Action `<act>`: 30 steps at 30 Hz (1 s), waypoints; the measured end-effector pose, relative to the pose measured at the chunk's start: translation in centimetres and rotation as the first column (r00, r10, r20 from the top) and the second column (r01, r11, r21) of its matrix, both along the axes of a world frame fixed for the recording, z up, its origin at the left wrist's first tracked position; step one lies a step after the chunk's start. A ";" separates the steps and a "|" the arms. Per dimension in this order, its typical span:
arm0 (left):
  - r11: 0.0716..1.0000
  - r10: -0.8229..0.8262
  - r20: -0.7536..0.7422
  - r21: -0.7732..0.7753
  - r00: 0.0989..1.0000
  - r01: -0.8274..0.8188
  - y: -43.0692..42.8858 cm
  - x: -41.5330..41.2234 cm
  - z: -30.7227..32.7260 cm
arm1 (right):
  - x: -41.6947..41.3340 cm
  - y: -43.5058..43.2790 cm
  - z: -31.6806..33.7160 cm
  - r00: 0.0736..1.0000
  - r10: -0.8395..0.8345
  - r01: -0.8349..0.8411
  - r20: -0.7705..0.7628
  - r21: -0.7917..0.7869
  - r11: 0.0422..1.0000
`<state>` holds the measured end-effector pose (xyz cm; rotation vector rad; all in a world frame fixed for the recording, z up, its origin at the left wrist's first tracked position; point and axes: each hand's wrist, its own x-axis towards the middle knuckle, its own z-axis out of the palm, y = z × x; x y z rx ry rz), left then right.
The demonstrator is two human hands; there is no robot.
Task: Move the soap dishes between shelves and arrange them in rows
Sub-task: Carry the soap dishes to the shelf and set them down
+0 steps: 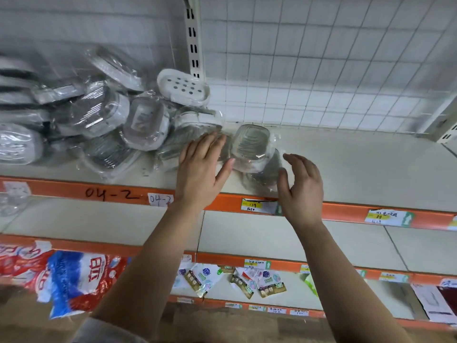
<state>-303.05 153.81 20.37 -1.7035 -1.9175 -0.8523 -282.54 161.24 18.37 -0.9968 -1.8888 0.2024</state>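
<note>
Background: white wire grid panel (321, 70) behind the shelves, with a slotted white upright (194, 40) in it.
Head view, top shelf: white top shelf (358, 164) with an orange edge strip (346, 211); "04-2" is written by hand on the strip at the left, and price labels (257, 206) are stuck on it further right.
Soap dishes, left part: a loose pile of wrapped soap dishes (99, 120) lies on the left part of the top shelf, some tilted and some overlapping, not in rows.
Unwrapped one: a white soap dish with holes (183, 87) leans at the back of the pile, close to the upright.
Between the hands: a clear soap dish (249, 144) in plastic wrap stands tilted on the top shelf, and a second wrapped dish (262, 177) lies in front of it near the shelf edge.
Left hand: the left hand (200, 169) is flat with straight fingers; its fingertips lie on the wrapped dishes at the right end of the pile, and the thumb points to the clear dish.
Right hand: the right hand (301, 186) has loosely curved fingers and grips nothing; it is just beside the second wrapped dish, and I cannot tell if it touches the wrap.
Middle shelf: white middle shelf (247, 233), under the forearms.
Lower shelf: small sachets (247, 280) lie there, with red, blue and white bags (69, 273) at the left.
</note>
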 end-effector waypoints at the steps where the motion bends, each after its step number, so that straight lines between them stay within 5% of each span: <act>1: 0.999 0.038 -0.010 0.020 0.999 -0.038 -1.1 -0.9 0.2 | -1.4 -0.3 0.7 0.999 0.044 -0.044 -0.009 0.013 0.999; 16: 0.809 0.583 0.022 0.082 0.812 -0.582 -24.2 -19.7 1.9 | -27.5 -13.7 3.4 0.787 0.614 -0.617 0.061 0.100 0.780; 30: 0.833 0.554 -0.035 0.025 0.832 -0.553 -39.3 -38.9 2.8 | -48.1 -29.7 4.0 0.766 0.643 -0.642 -0.011 0.041 0.765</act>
